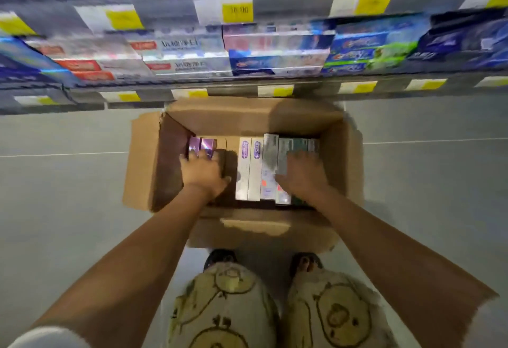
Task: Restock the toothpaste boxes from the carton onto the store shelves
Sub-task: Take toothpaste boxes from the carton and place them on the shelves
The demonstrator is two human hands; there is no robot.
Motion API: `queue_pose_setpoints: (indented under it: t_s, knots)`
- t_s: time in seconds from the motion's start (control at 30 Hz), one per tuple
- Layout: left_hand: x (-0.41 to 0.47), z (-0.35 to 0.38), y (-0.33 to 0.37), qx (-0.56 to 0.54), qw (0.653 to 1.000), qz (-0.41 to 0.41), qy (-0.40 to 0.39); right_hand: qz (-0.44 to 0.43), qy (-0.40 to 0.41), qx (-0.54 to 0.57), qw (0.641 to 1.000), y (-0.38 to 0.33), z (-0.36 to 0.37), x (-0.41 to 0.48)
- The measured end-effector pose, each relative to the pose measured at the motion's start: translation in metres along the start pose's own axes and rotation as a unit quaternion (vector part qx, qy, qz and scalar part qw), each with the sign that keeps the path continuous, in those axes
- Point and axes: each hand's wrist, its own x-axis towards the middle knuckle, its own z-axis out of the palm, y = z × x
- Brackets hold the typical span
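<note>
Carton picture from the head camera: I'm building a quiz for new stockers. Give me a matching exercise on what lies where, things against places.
Things:
1. left hand
2. right hand
3. white boxes
4. carton

Places:
A. on the grey-green boxes
B. on the floor below the shelves
C. on the purple boxes
D. between the two hands

Pairs: 1-C, 2-A, 3-D, 4-B

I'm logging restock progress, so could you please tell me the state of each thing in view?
Carton: open, flaps out, on the floor, partly filled.
Purple boxes: in the carton's left end, under the left hand.
White boxes: lying flat, mid-carton, untouched.
Left hand: inside the carton, on the purple boxes.
Right hand: resting on the grey-green boxes.
Shelves: stocked.
</note>
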Motion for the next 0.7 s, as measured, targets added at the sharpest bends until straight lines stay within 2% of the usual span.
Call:
queue_pose_setpoints:
  t_s: [0.13, 0.23, 0.37, 0.53, 0.7]
  knots:
    - [0.06, 0.045, -0.004, 0.01, 1.0, -0.007, 0.027, -0.03, 0.035, 0.053, 0.998, 0.005, 0.043, 0.06]
    - [0.092, 0.067, -0.006, 0.003, 0.997, -0.007, 0.075, -0.05, 0.105, 0.029, 0.993, 0.009, 0.061, 0.09]
    - [0.111, 0.08, -0.007, -0.008, 0.994, -0.015, 0.11, -0.043, 0.142, 0.021, 0.989, 0.019, 0.075, 0.108]
    - [0.112, 0.071, -0.006, -0.027, 0.99, 0.011, 0.14, -0.049, 0.135, 0.04, 0.989, 0.02, 0.073, 0.106]
    - [0.101, 0.059, 0.021, -0.107, 0.986, 0.036, 0.119, -0.066, 0.121, 0.068, 0.988, 0.016, 0.064, 0.099]
